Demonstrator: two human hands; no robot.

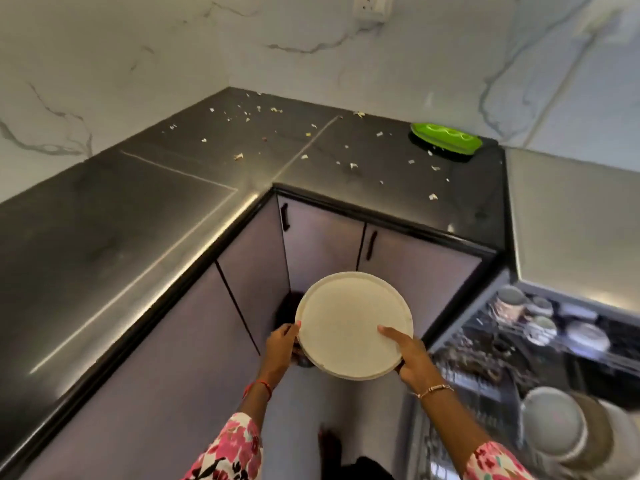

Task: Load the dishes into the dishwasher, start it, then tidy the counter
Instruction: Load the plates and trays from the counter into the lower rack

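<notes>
Black corner counter (104,237), open loaded dishwasher (519,344) to its right
White plate (353,323) held above the floor beside the dishwasher; green plate (446,138) at the counter's far end; left hand (282,344) grips the white plate's left edge, right hand (412,358) its right; scraps (239,156) dot the counter

A: Where's the plate (355,325)?
B: Before the bench's (104,254) inner corner, over the floor.
A: And the dishwasher rack (485,358)?
B: Right of it, cups (540,330) inside; a tray (446,136) lies on the bench behind.
</notes>
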